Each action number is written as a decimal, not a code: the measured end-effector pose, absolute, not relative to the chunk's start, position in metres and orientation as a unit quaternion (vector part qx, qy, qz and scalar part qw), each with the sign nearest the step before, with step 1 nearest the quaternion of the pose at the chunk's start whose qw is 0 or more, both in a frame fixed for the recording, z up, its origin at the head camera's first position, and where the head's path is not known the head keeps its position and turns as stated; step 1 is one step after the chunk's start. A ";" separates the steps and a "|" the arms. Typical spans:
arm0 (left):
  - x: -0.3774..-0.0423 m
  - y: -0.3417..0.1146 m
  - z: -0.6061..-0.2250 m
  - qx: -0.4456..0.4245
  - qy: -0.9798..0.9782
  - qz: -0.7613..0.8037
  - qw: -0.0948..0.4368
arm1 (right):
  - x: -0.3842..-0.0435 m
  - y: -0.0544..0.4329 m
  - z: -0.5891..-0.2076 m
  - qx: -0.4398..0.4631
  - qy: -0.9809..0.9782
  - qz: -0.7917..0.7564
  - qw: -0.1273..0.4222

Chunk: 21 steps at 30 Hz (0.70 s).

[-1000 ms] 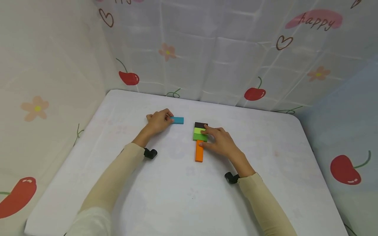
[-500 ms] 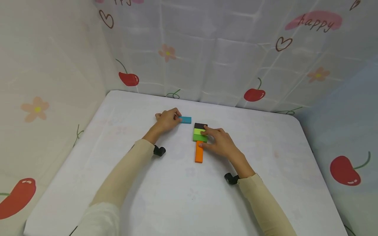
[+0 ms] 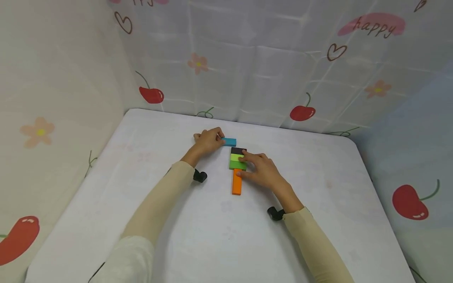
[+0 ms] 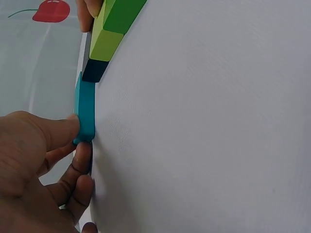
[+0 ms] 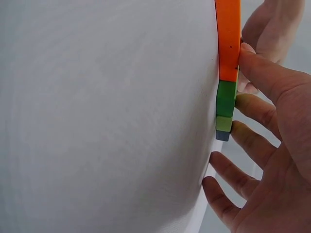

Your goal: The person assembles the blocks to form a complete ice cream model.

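Note:
My left hand [image 3: 208,142] pinches one end of a blue block [image 3: 230,142] between thumb and fingers, low over the table. The block's free end is close to the black block [image 3: 237,150] at the far end of a row. Below that black one come a light green block [image 3: 235,157] and a green block [image 3: 236,165], side by side and touching. An orange block [image 3: 236,184] lies lengthwise against the green one, like a stem. My right hand [image 3: 263,171] rests on the row from the right, thumb at the orange block and fingertips on the green and black ones.
All the blocks are on a white table [image 3: 198,232] with rounded far corners. Patterned curtains [image 3: 247,67] hang along its back and sides. A small black camera [image 3: 200,176] sits at my left wrist, and another black camera [image 3: 275,213] at my right.
My left hand has slid the blue block rightward, from well left of the row to just above the black block. The right hand and the other blocks stay where they were.

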<state>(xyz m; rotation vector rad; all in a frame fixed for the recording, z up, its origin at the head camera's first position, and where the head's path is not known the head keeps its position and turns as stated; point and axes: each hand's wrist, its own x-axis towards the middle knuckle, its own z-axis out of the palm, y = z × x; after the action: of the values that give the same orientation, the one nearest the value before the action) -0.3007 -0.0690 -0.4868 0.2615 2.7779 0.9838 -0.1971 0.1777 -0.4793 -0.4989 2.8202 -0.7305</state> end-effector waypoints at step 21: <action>-0.307 -0.032 -0.471 0.091 0.934 0.322 0.124 | -0.199 0.178 -0.484 -0.164 0.952 -0.241 0.092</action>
<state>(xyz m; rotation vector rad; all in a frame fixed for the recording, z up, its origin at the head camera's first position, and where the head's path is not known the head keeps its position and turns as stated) -0.3074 -0.0316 -0.4711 0.2655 2.7229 0.9388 -0.1990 0.1781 -0.4836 -0.4864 2.8281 -0.7151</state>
